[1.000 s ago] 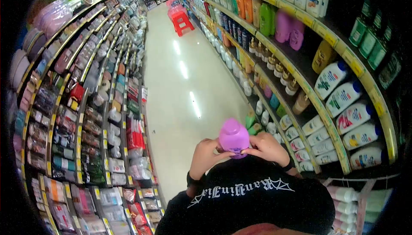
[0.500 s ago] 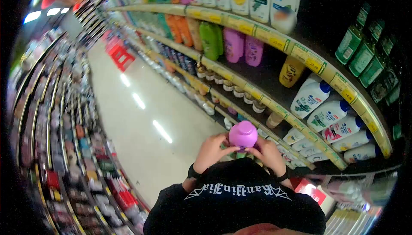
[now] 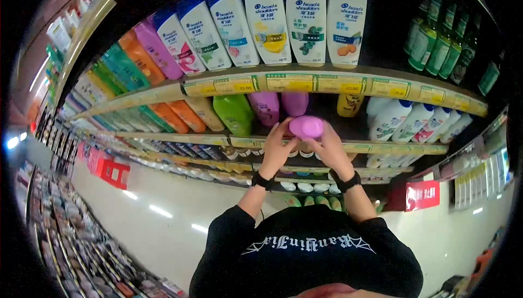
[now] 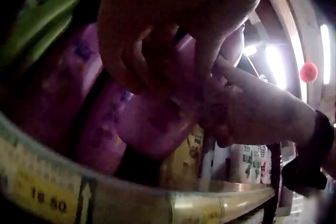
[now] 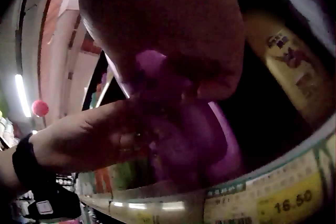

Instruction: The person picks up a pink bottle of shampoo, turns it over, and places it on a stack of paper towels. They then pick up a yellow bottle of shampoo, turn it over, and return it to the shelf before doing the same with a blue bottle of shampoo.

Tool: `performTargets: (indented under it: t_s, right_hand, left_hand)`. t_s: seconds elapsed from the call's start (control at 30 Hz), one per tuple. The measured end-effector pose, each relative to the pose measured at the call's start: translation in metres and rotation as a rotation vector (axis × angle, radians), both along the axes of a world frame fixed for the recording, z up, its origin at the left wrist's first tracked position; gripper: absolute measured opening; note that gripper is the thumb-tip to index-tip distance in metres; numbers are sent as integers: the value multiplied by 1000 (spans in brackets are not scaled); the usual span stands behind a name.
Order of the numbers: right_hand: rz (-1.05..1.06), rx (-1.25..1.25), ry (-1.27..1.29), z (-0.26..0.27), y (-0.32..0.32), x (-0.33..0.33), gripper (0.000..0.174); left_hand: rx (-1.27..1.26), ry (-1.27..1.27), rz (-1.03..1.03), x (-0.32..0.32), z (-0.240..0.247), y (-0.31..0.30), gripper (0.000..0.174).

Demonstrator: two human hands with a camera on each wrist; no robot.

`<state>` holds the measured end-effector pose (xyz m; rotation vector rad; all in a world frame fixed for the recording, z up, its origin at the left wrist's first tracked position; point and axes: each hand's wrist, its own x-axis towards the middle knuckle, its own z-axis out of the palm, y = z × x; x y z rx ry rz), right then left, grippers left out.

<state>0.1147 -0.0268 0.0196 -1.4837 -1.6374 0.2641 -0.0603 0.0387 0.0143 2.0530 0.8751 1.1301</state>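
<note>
Both hands hold a purple bottle [image 3: 306, 127] in front of the shelf, its rounded cap end toward the head camera. My left hand [image 3: 277, 150] grips its left side and my right hand [image 3: 331, 148] its right side, thumbs at the near face. Just behind stand two more purple bottles [image 3: 265, 107] on the shelf, right of a green bottle [image 3: 233, 114]. In the left wrist view the held bottle [image 4: 152, 124] is in front of the shelved purple ones, partly covered by the fingers. A yellow bottle [image 3: 349, 104] stands to the right.
On the shelf above stand white bottles with blue caps [image 3: 306, 23]; more white bottles [image 3: 393, 122] lean at lower right. A price-tag rail [image 3: 283, 83] runs along the shelf edge. Green glass bottles [image 3: 424, 50] stand at far right. A red stool [image 3: 111, 172] is on the aisle floor.
The view has swung from the aisle to face the right-hand shelf. Both hands have moved with the purple bottle from near the body out to the shelf, close to the other purple bottles.
</note>
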Motion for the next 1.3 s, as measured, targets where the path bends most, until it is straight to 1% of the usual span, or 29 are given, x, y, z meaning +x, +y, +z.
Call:
performTargets:
  t_s: [0.07, 0.1, 0.2, 0.23, 0.27, 0.33, 0.37, 0.4, 0.47, 0.5, 0.53, 0.6, 0.63, 0.7, 0.73, 0.77, 0.83, 0.87, 0.93, 0.97, 1.17, 1.27, 1.3]
  right_hand:
    - [-66, -261, 209, -2, 15, -18, 66]
    - [-97, -196, 152, -6, 20, -23, 71]
    - [-173, -112, 83, -10, 29, -26, 73]
    - [-222, -197, 66, -14, 34, -25, 75]
    - [-232, -256, 63, -15, 38, -22, 77]
    - [-291, -206, -32, -24, 41, -25, 76]
    - [-304, -230, -23, -28, 43, -24, 75]
    - [-314, -253, -14, -31, 45, -24, 75]
    - [-320, -272, 4, -32, 46, -25, 75]
    - [-318, -267, 13, -31, 47, -26, 75]
    - [-316, -264, 23, -31, 47, -27, 75]
    - [-419, -185, -139, -43, 52, -31, 79]
    - [-470, -148, -219, -45, 52, -34, 80]
    - [-498, -70, -172, -39, 51, -43, 83]
    - [-512, -31, -148, -35, 52, -49, 85]
    - [-506, 24, -154, -36, 53, -52, 87]
    - [-498, 139, -166, -42, 58, -56, 90]
    - [-493, 126, -95, -44, 60, -58, 92]
    - [-483, 96, 52, -48, 62, -64, 94]
    - [-493, 68, 63, -49, 61, -65, 95]
    - [-515, -40, 103, -40, 59, -69, 97]
    - [-525, -102, 95, -35, 59, -71, 97]
    - [-527, -119, 90, -33, 58, -73, 97]
  left_hand:
    - [-145, -44, 2, 0, -22, 22, 42]
    - [-152, -8, -13, -2, -21, 26, 40]
    - [-178, 65, -36, -6, -15, 38, 37]
    - [-211, 46, -95, -8, -10, 39, 36]
    - [-141, 18, -80, -10, -13, 43, 36]
    - [5, -54, -48, -11, -8, 46, 37]
    - [38, -158, -23, -13, -5, 43, 34]
    - [58, -144, 52, -16, 5, 43, 33]
    - [279, -197, 208, -19, 22, 39, 38]
    - [282, -187, 213, -20, 24, 45, 46]
    - [346, -212, 265, -18, 28, 49, 48]
    - [470, -258, 364, -10, 41, 59, 52]
    - [447, -259, 435, -3, 43, 67, 52]
    - [459, -62, 377, 3, 34, 93, 48]
    - [463, 36, 346, 4, 37, 101, 46]
    - [420, 87, 272, 5, 40, 108, 39]
    - [350, 258, 349, 9, 41, 114, 39]
    - [316, 343, 385, 11, 40, 116, 39]
    - [436, 373, 406, 11, 37, 118, 39]
    - [494, 391, 417, 10, 34, 118, 39]
    - [548, 312, 351, -7, 54, 99, 29]
    - [538, 318, 299, -15, 64, 86, 29]
    - [527, 311, 313, -16, 63, 85, 30]
